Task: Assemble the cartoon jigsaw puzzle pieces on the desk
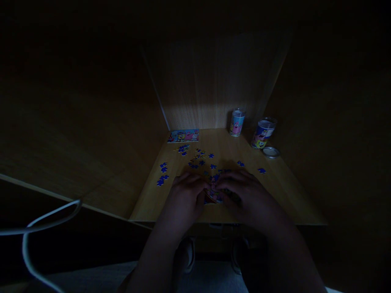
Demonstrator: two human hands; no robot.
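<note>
A partly joined jigsaw puzzle (pixel 214 194) with a colourful cartoon print lies near the front edge of the shelf-like desk. My left hand (pixel 190 190) is curled at its left side, with fingertips pressed on the pieces. From the other side, my right hand (pixel 241 189) closes thumb and forefinger on a small pinkish jigsaw piece (pixel 213 184) between the hands. Dim light and my fingers hide part of the puzzle. Loose blue-backed jigsaw pieces (pixel 202 162) lie just beyond my hands, and more jigsaw pieces (pixel 161 180) are at the left.
A cartoon picture card (pixel 183 136) lies at the back left. Two printed cans, a slim can (pixel 236 123) and a wider can (pixel 262 134), stand at the back right beside a round lid (pixel 271 152). Wooden panels enclose the desk. A white cable (pixel 50 213) hangs lower left.
</note>
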